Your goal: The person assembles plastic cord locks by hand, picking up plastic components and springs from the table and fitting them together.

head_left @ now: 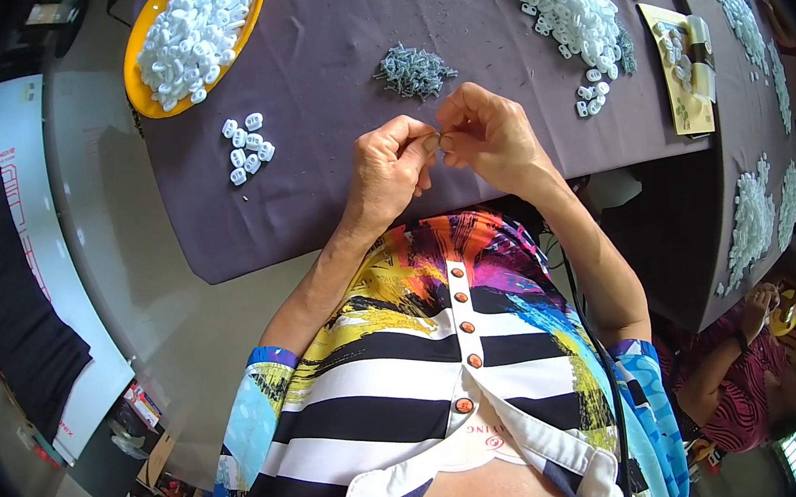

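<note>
Evidently, we are working at a small fitting step: our left hand (385, 166) and right hand (495, 140) are meeting tip to tip above the counter (303, 162), both pinching narrowly, though the fingers are hiding whatever they may be holding, so we cannot tell. The next move, we judge, is calling for a steady pinch and careful alignment. Just beyond the hands, small grey pieces (415, 71) are lying heaped; left of the left hand, loose white pieces (238, 157) are lying near a yellow-orange plate (133, 82). Beyond the right hand, a white pile (576, 6) is spreading. Nothing is blocking the fingertips, but a black cable (612, 381) is running near the right forearm.
</note>
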Demonstrator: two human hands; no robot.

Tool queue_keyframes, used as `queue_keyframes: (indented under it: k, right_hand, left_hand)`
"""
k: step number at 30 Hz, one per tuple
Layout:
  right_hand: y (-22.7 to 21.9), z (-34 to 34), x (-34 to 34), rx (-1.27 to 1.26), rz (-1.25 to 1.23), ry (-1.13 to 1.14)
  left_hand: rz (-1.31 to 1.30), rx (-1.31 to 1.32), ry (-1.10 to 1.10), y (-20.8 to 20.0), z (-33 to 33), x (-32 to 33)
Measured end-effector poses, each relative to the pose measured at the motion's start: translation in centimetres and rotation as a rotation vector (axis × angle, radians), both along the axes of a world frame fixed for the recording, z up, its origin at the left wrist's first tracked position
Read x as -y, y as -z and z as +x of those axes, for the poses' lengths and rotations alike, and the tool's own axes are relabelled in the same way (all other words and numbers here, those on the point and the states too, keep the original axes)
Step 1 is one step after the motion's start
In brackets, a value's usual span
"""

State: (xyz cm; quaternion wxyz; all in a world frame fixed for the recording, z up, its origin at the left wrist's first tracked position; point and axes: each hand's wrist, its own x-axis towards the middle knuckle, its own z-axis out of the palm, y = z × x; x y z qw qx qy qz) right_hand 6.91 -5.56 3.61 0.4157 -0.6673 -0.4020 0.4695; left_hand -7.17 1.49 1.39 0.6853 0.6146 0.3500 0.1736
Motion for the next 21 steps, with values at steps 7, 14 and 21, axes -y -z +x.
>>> queue_keyframes:
  k: [7,14,21]
  right_hand:
    - [1.3,0.2,0.8,-0.139,0.061,0.092]
    - [0.8,-0.2,1.6,0.116,0.094,0.098]
    - [0.6,-0.5,2.1,0.282,0.241,0.132]
  left_hand:
    - [-0.255,0.113,-0.054,0.9,0.1,-0.7]
    - [-0.259,0.068,-0.037,0.8,0.1,-0.7]
    - [-0.301,0.056,-0.015,1.1,0.3,-0.2]
